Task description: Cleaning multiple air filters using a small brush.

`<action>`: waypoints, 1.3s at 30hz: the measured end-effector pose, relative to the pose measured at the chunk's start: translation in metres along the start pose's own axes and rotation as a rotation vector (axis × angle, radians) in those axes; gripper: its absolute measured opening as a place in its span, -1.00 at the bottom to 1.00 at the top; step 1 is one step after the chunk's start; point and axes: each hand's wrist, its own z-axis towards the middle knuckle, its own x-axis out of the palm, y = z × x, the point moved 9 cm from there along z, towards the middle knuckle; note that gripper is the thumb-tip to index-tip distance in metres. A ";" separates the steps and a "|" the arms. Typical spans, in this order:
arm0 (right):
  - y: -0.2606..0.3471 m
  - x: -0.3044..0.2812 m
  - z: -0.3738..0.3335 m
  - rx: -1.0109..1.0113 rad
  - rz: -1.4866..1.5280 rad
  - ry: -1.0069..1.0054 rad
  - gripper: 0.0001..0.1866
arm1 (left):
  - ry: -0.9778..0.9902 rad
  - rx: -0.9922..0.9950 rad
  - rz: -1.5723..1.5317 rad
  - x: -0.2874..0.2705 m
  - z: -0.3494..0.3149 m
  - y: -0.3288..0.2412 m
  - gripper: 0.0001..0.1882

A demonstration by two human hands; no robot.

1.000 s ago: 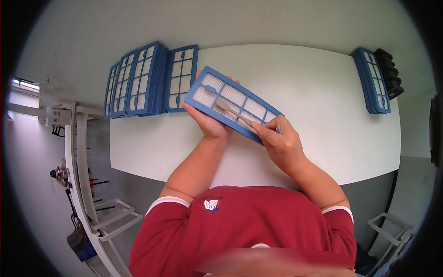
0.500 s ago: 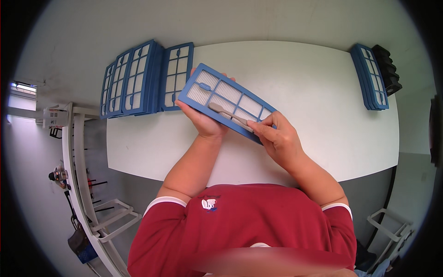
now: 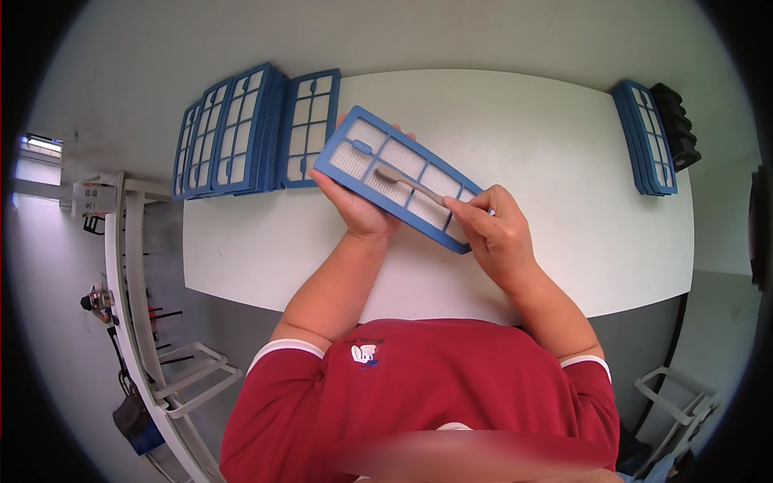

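Note:
My left hand (image 3: pixel 361 211) holds a rectangular air filter (image 3: pixel 400 154) from below, palm under it and fingertips showing past its far edge. The filter has a blue grid frame over white pleats and lies tilted, its right end nearer me. Pinched in my right hand (image 3: pixel 499 232) is the thin handle of a small grey-brown brush (image 3: pixel 415 185). Its darker head rests over the pleats in the left half of the filter, though I cannot tell how firmly it touches. My right hand is at the filter's right end.
Stacks of similar blue filters (image 3: pixel 240 133) stand at the table's far left, with another filter (image 3: pixel 310 129) beside them. More filters (image 3: pixel 648 137) lie at the far right next to a black ridged object (image 3: pixel 675 127). The white table (image 3: pixel 564 161) extends beneath my hands.
The brush has moved slightly right and away from me, from near the filter's close edge to further over the pleats. My right hand has shifted a little with it.

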 end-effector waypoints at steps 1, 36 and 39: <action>-0.001 -0.001 0.000 0.007 -0.020 -0.013 -0.65 | 0.018 0.008 -0.022 0.000 0.001 -0.001 -0.05; 0.001 0.011 -0.003 0.026 0.208 0.165 -0.71 | -0.166 0.166 0.066 -0.029 0.018 -0.040 0.00; -0.004 0.009 -0.001 0.055 0.236 0.179 -0.73 | -0.175 0.163 0.057 -0.030 0.019 -0.041 0.00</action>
